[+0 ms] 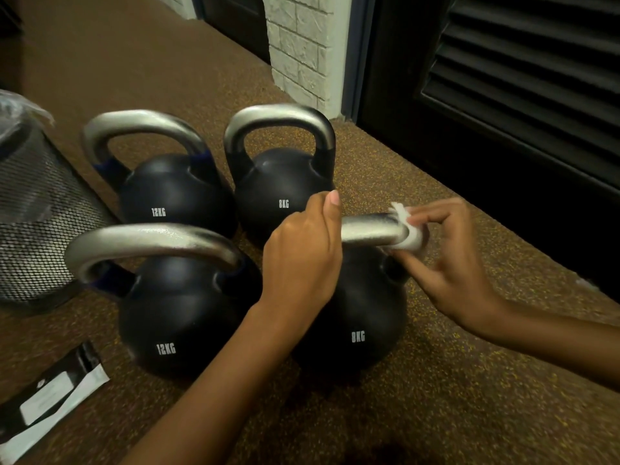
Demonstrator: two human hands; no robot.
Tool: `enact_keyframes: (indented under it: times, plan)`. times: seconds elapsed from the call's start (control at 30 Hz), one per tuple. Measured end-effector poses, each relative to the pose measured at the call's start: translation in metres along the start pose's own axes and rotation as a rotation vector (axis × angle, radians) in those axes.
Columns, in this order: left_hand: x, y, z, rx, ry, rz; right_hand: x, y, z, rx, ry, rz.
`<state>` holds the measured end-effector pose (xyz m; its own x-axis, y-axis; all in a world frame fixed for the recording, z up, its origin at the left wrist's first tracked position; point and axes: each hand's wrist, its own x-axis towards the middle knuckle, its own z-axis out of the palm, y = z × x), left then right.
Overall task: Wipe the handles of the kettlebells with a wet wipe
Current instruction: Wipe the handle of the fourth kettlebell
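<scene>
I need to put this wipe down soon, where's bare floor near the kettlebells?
Bare floor runs right of the near 8KG kettlebell, to the louvred door; more lies behind the far 12KG kettlebell toward the brick pillar. Crowded: the four kettlebells sit close, with mesh bin and wipe packet on the left.

kettlebells (pixel 174 193) crowd left, floor (pixel 469 380) open right

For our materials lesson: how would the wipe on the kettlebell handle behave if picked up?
Probably floppy: the wet wipe drapes round the handle under the right hand. Likely light: a pinch holds it. Perhaps clingy, hugging the metal.
</scene>
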<state>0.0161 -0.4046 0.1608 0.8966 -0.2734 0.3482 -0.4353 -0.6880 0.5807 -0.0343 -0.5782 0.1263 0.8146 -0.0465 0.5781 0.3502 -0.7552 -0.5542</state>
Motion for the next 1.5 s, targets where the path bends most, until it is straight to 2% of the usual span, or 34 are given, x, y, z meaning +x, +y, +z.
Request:
enact_keyframes:
  times: [0.07, 0.13, 0.23, 0.37, 0.43, 0.57, 0.63, 0.73, 0.8, 0.87, 0.93, 1.17, 1.37, 1.43, 1.5]
  plan:
    - [0.001, 0.0, 0.001, -0.011, -0.011, -0.018, 0.006, -0.003, -0.003, -0.085, -0.093, -0.114]
    - [0.001, 0.0, 0.0, -0.013, -0.016, -0.024, 0.007, -0.004, -0.005, -0.128, -0.177, -0.152]
    - [0.001, 0.0, -0.001, -0.022, -0.021, -0.032, 0.0, 0.0, -0.006, -0.039, -0.255, -0.045]
    - [0.002, 0.0, -0.001, -0.029, -0.028, -0.053, 0.003, -0.002, -0.008, 0.117, -0.241, 0.134]
    - [0.002, 0.0, 0.001, -0.006, -0.01, -0.05, 0.011, -0.012, -0.006, 0.057, -0.257, 0.093]
    - [0.001, 0.0, 0.0, -0.016, -0.019, -0.072, 0.029, -0.038, 0.003, -0.207, -0.352, -0.135]
    - [0.001, 0.0, -0.003, -0.049, -0.037, -0.075, 0.038, -0.044, 0.007, -0.269, -0.396, -0.171]
    - [0.001, 0.0, -0.004, -0.059, -0.034, -0.075, 0.047, -0.041, 0.008, -0.297, -0.392, -0.107]
    - [0.001, -0.001, -0.002, -0.037, -0.021, -0.074, 0.051, -0.038, 0.004, -0.261, -0.392, 0.021]
    - [0.001, -0.001, -0.002, -0.023, -0.015, -0.071, 0.056, -0.035, -0.003, -0.223, -0.46, 0.157]
    - [0.002, -0.001, -0.002, -0.011, -0.009, -0.066, 0.061, -0.037, -0.006, -0.209, -0.508, 0.177]
    - [0.002, 0.0, -0.005, -0.017, -0.064, -0.062, 0.077, -0.057, 0.009, -0.266, -0.611, -0.041]
    - [0.002, -0.002, -0.003, -0.079, -0.069, -0.091, 0.087, -0.028, -0.013, 0.064, -0.881, 0.274]
    - [0.001, -0.002, -0.003, -0.089, -0.062, -0.095, 0.079, -0.016, -0.019, 0.137, -0.84, 0.403]
    - [0.002, -0.002, -0.002, -0.076, -0.052, -0.094, 0.065, -0.006, -0.019, 0.247, -0.72, 0.548]
